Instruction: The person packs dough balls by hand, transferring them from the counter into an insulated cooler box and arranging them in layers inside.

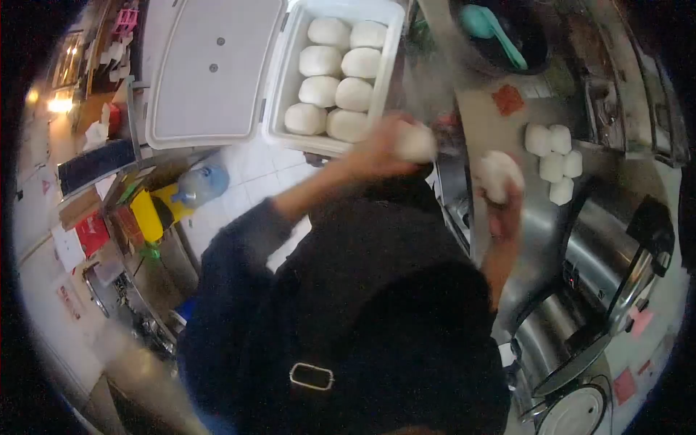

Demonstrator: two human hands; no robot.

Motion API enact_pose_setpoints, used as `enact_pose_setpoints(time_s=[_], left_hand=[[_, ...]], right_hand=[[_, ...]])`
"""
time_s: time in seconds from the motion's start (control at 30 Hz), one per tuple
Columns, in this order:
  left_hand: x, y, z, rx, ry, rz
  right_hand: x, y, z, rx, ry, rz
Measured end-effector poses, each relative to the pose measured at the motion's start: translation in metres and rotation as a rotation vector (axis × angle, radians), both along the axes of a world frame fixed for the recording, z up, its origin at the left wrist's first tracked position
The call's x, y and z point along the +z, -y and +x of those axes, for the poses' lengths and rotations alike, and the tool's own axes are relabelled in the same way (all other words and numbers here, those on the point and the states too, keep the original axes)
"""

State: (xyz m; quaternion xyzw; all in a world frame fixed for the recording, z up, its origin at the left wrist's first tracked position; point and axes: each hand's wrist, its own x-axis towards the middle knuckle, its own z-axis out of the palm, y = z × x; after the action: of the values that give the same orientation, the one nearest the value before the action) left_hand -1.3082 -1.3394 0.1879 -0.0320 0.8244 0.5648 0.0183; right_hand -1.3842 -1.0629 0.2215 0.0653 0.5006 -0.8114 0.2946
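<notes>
My left hand (373, 154) is closed around a white dough ball (416, 143), just past the near corner of a white plastic box (397, 43). Smooth white dough balls (319, 91) sit in the box in two columns. Over the edge of the steel counter (523, 239), my right hand (507, 209) grips another pale dough ball (499, 174). Both hands are somewhat blurred. Further right on the counter stands a cluster of dough pieces (552, 167), touching one another.
The box's grey-white lid (210, 80) lies open to its left. Steel pots (605, 243) stand at the right. A dark bowl holds a turquoise scoop (500, 40) at the back. On the left are a water bottle (203, 184) and a yellow stool (147, 216).
</notes>
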Motion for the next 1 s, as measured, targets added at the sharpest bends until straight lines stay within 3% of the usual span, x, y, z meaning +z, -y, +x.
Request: enact_pose_setpoints(time_s=[0.03,0.07,0.13,0.17,0.23,0.33,0.43,0.57,0.73,0.87,1.0], left_hand=[[0.033,0.038,0.014,0.066,0.219,-0.175],[0.018,0.077,0.028,0.146,0.125,-0.216],[0.039,0.121,0.043,0.164,0.209,-0.348],[0.014,0.147,0.057,0.08,0.031,-0.581],[0.014,0.165,0.063,-0.04,0.093,-0.641],[-0.006,0.164,0.074,-0.113,-0.062,-0.8],[-0.017,0.168,0.075,-0.208,-0.047,-0.589],[-0.027,0.164,0.074,-0.162,-0.073,-0.662],[-0.022,0.165,0.072,-0.093,-0.039,-0.528],[-0.002,0.176,0.059,0.078,-0.042,-0.309],[-0.001,0.16,0.049,0.04,-0.046,-0.464]], right_hand=[[-0.005,0.035,0.002,0.125,-0.035,0.068],[-0.01,0.071,0.006,0.252,-0.07,0.136],[-0.02,0.149,0.018,0.425,-0.299,0.3],[-0.035,0.178,0.028,0.503,-0.431,0.432],[-0.019,0.229,0.046,0.52,-0.763,0.821],[-0.028,0.259,0.069,0.643,-1.119,1.212],[-0.047,0.257,0.079,0.661,-1.203,1.256],[-0.055,0.254,0.063,0.763,-1.345,1.31],[-0.061,0.258,0.057,0.881,-1.369,1.325],[-0.04,0.263,0.041,0.629,-1.409,1.341],[-0.029,0.213,-0.012,0.288,-1.22,1.279]])
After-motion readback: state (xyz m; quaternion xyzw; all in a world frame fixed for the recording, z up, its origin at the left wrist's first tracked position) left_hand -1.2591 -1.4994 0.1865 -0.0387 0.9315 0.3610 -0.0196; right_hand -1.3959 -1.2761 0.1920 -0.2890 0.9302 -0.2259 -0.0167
